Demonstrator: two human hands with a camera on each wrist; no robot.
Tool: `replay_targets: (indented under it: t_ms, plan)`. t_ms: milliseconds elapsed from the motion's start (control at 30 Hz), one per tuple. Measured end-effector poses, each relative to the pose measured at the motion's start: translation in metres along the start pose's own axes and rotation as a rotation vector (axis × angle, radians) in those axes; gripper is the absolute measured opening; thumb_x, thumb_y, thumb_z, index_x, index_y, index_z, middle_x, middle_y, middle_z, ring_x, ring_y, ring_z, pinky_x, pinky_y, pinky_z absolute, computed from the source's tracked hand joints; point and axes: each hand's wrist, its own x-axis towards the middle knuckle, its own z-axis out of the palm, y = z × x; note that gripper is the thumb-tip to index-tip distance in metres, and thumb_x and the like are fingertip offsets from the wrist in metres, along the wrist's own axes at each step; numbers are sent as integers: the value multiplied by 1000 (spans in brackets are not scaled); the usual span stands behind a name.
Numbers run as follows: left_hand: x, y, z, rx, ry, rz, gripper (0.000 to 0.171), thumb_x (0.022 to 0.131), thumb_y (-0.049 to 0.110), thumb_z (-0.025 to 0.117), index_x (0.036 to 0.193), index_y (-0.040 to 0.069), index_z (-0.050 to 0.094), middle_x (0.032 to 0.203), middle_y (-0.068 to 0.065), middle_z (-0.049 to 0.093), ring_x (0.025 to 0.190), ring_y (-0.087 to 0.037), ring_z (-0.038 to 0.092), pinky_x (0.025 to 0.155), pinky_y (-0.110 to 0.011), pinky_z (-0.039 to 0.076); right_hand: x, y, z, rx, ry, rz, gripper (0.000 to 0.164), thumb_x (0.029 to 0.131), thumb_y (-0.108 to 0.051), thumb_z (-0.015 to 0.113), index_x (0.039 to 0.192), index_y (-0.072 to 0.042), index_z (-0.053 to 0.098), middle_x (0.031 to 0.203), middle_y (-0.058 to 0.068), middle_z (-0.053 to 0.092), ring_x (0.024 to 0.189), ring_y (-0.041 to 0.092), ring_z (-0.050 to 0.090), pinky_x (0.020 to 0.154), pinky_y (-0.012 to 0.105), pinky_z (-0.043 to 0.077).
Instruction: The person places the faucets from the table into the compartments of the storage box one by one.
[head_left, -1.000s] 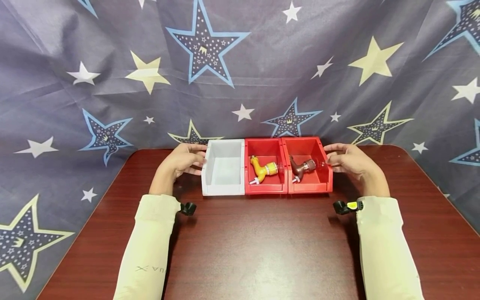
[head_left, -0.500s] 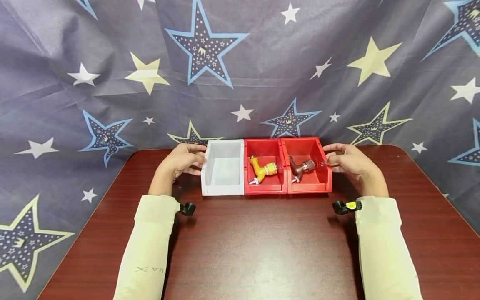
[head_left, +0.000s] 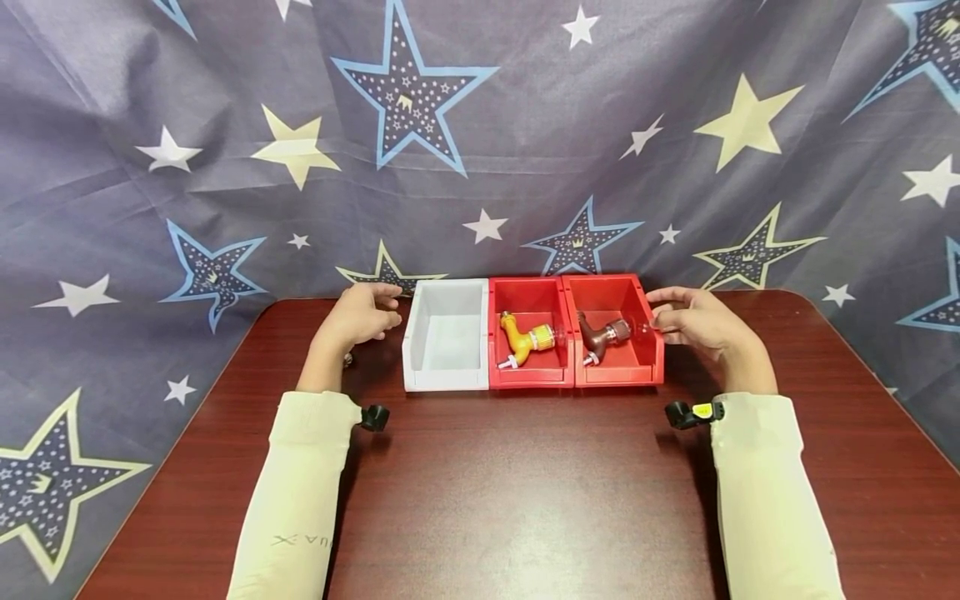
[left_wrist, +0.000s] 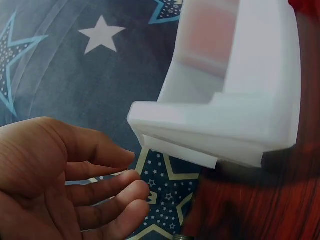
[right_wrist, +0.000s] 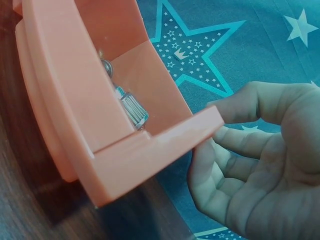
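My left hand (head_left: 362, 315) is just left of the white bin (head_left: 446, 382), apart from it, fingers loosely bent and holding nothing. In the left wrist view a gap shows between the fingertips (left_wrist: 134, 192) and the white bin (left_wrist: 200, 120). My right hand (head_left: 701, 321) touches the outer side of the right red bin (head_left: 619, 377) with its fingertips. A brown tap (head_left: 600, 337) lies in that bin; its ribbed end (right_wrist: 134, 111) shows in the right wrist view. The middle red bin (head_left: 531, 379) holds a yellow tap (head_left: 525, 339). All three bins stand side by side in a row.
The dark red-brown table (head_left: 510, 483) reaches back to a star-patterned cloth (head_left: 480, 125) just behind the bins. A small metallic thing (head_left: 348, 360), mostly hidden, lies beside my left wrist. Black wrist cameras (head_left: 375, 417) stick out from both cream sleeves (head_left: 296, 483).
My left hand has let go of the white bin's left side and moved slightly left, uncovering the small metallic thing. The bins and my right hand look the same.
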Motion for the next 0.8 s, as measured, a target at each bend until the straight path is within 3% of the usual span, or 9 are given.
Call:
replay_targets:
  t_ms: [167,233,400,567,800]
  plan:
    - [2,-6,-3,270,52,115,53,89,6,64,141,-2,58,123,-25,68,112,-38,64,97,-48,51,0,1,0,10,-8,-8,52,98,8,51,147,11,33,95,5,66,83,12,65,80,30,61]
    - [2,-9,-5,357,57,145,53,88,6,64,139,-3,59,120,-26,68,114,-39,62,100,-51,49,1,1,0,24,-13,-10,53,98,7,51,147,12,33,94,5,65,82,12,64,80,30,61]
    - [0,-17,-10,541,95,152,51,87,9,64,136,-3,61,130,-27,61,124,-46,53,103,-60,45,1,1,-1,37,-18,-9,54,98,7,52,148,12,32,94,5,64,82,12,63,80,30,61]
    - [-2,-29,-15,612,124,104,53,89,19,71,138,3,62,143,-25,52,129,-51,43,103,-68,40,2,2,-2,35,-17,-7,54,98,7,52,148,11,32,94,5,64,82,12,64,80,30,61]
    - [-6,-40,-19,631,40,40,59,90,33,75,140,7,59,144,-28,45,129,-52,37,100,-69,36,1,1,-1,38,-16,-11,55,97,7,53,148,12,32,93,4,65,82,12,64,80,30,61]
